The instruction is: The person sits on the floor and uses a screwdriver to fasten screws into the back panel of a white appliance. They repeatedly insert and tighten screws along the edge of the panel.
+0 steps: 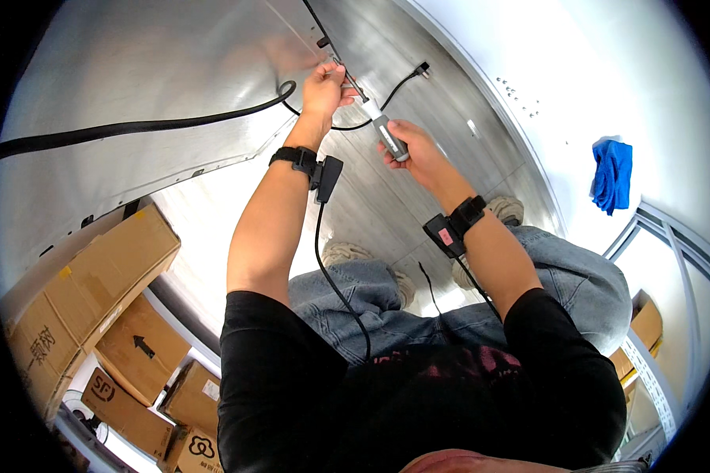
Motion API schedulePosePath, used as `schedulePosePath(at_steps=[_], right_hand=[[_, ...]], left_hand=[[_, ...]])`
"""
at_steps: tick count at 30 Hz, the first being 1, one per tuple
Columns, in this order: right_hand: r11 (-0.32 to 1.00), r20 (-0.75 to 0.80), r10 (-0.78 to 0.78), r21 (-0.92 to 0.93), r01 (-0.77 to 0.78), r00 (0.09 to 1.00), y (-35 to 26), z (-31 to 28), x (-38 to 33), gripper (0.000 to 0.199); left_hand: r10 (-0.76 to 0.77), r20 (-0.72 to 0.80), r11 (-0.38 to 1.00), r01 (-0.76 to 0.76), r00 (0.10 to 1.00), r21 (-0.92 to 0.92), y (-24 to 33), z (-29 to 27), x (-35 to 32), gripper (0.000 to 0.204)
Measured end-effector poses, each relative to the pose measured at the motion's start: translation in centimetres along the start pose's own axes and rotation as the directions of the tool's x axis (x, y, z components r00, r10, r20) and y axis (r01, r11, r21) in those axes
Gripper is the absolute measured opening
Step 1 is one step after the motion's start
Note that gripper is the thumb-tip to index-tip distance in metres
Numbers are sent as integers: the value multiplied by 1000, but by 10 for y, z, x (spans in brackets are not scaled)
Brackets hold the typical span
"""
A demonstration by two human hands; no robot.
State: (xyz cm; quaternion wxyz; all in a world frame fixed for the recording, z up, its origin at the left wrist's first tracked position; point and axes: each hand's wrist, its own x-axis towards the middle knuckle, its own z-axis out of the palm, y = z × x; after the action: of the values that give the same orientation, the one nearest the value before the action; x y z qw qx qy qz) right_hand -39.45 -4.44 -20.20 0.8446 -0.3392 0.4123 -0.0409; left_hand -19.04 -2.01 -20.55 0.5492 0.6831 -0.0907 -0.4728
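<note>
Grey-handled screwdriver point(385, 128), head view: located beside the metal panel point(173, 71), shaft pointing toward its edge. Right hand point(418, 150) closed around the handle. Left hand point(323, 93) curled at the shaft; its hold cannot be determined.

Both arms are reached well out in front, with the left forearm point(264, 229) pointed mostly straight ahead and the right forearm point(498, 248) angled in toward the left. Hands are brought pretty close together, not touching tho. The left hand point(321, 96) is held a bit farther out, fingers bent toward the right, and how tight they're squeezed can't really be made out. The right hand point(422, 154) is wrapped into a proper grip, palm turned inward. Both elbows are only slightly bent.
</note>
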Motion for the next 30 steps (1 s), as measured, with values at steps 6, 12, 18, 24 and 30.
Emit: schedulePosePath(at_steps=[6,12,18,24,30], right_hand=[[1000,-30,2,6,-2,1000,-3,0,4,25],[999,-25,6,35,-5,1000,-1,-3,7,25],[998,-7,-7,60,7,1000,0,-5,8,26],[998,31,-3,67,1,1000,-2,-9,8,25],[996,-19,-26,-90,24,999,-12,-3,4,23]], left_hand=[[28,-15,999,-29,999,-24,0,-1,4,16],[52,-38,998,-53,998,-21,-1,3,2,18],[86,-54,996,-87,995,-15,-3,4,4,24],[65,-75,998,-62,995,31,1,7,1,21],[58,-81,998,-58,995,-1,4,7,-1,27]])
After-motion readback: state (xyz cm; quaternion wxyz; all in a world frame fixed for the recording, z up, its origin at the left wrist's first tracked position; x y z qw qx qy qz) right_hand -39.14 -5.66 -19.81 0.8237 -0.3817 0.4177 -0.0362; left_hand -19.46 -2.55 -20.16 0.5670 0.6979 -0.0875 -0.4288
